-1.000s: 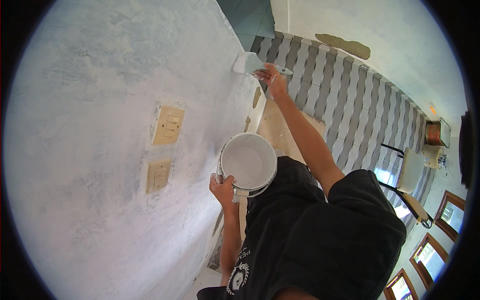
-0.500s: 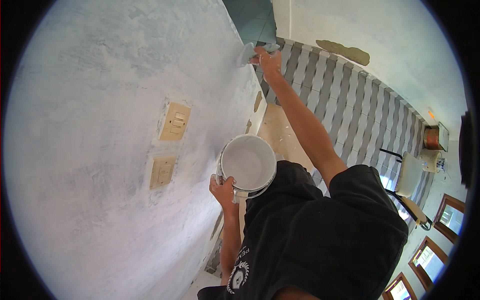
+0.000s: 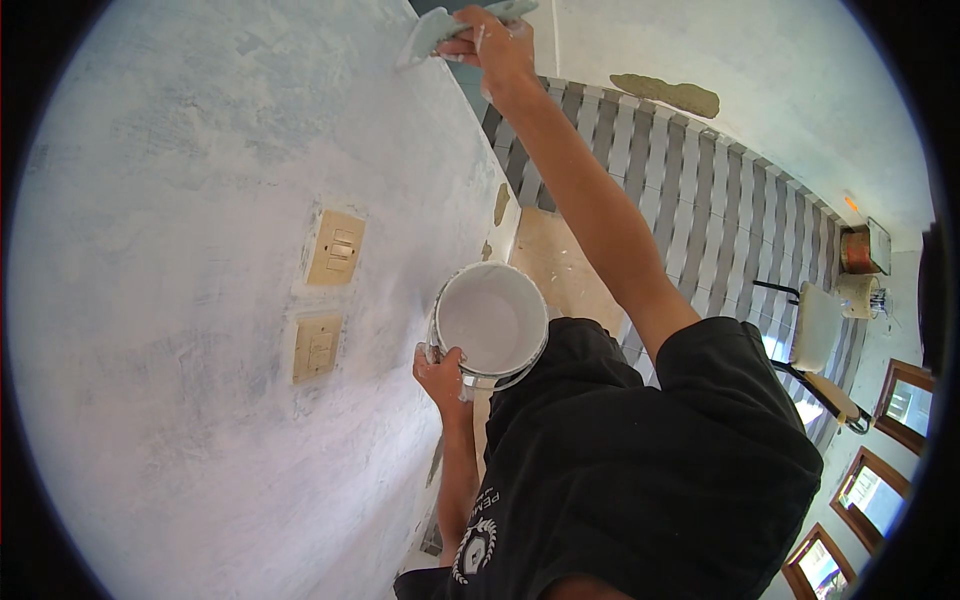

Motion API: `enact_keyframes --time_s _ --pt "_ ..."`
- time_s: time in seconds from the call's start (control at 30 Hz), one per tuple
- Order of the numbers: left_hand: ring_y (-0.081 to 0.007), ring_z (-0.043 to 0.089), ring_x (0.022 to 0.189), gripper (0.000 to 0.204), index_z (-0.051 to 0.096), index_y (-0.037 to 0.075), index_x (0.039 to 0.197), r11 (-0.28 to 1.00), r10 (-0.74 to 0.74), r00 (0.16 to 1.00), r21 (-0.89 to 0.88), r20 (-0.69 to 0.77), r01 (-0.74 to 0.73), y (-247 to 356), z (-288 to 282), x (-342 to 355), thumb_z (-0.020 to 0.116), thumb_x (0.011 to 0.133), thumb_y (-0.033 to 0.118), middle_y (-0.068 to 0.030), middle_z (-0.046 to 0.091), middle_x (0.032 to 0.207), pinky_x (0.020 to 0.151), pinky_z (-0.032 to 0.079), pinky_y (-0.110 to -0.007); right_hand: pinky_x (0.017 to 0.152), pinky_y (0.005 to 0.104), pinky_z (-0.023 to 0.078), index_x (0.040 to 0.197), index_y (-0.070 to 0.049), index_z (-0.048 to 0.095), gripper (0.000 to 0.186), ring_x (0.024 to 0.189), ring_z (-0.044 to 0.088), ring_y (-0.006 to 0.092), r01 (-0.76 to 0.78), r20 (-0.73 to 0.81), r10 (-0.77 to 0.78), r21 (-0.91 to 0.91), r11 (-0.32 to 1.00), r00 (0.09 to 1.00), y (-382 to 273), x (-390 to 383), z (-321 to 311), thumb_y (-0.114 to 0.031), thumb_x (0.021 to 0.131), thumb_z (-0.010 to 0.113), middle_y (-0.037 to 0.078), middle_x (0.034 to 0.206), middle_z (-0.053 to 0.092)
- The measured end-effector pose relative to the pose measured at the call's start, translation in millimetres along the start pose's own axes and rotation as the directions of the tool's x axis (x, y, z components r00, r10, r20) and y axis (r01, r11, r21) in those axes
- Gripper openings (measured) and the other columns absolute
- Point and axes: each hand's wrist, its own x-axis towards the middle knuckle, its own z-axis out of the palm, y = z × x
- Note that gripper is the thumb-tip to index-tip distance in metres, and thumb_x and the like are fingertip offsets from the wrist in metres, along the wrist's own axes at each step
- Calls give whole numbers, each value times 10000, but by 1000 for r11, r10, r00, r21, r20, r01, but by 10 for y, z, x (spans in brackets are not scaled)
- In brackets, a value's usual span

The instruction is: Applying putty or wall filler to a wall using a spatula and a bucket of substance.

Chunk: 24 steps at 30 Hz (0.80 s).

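My right hand (image 3: 500, 50) grips a pale grey, paint-smeared brush (image 3: 430, 32) against the whitish wall (image 3: 180, 380) at its upper edge, beside the corner. My left hand (image 3: 440, 378) is closed on the rim of a white bucket (image 3: 490, 320) with pale paint inside, held at my waist near the wall. Paint spots show on both hands. Below the upper switch plate (image 3: 336, 247) sits a second beige plate (image 3: 316, 348) on the wall.
A striped tile floor (image 3: 680, 210) runs to a wall with a bare patch (image 3: 665, 92). A tan sheet (image 3: 550, 250) lies by my feet. At the right stand a chair (image 3: 812, 330), a pail (image 3: 860, 295) and a rusty container (image 3: 855, 250), near wood-framed windows (image 3: 865, 490).
My right hand and brush have moved upward and to the left along the wall's edge. The bucket in my left hand has shifted only slightly.
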Motion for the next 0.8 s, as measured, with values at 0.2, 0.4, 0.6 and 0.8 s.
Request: enact_keyframes --time_s 0.2,0.4,0.6,0.8 --pt "-124 373 565 219 401 43 707 997 45 999 61 17 -46 9 -2 16 568 591 -39 -11 424 648 512 335 -291 629 335 514 981 43 601 290 662 627 190 -84 28 81 104 991 996 -257 -3 204 -225 867 608 116 799 642" --pt "-116 392 559 217 417 44 717 1000 -12 1000 -13 9 12 -14 3 34 569 596 -53 -20 462 648 509 338 -281 742 373 550 912 32 577 193 751 665 241 43 224 -158 447 893 962 -65 -181 -74 -143 842 620 142 882 640" --pt "-125 386 533 206 400 45 675 1000 27 999 -5 -30 -27 -143 -55 34 580 605 -27 -24 451 606 501 336 -297 847 431 535 1022 -27 520 240 869 667 281 -136 141 82 435 890 987 1249 -480 -741 -192 880 620 157 957 646" --pt "-148 383 522 206 397 27 661 1000 1 999 6 -46 -1 -105 -61 32 594 604 3 -38 444 581 502 347 -325 829 392 547 1044 -70 541 217 894 674 267 -303 71 295 208 930 953 1791 -647 -1532 -229 905 591 135 1008 662"
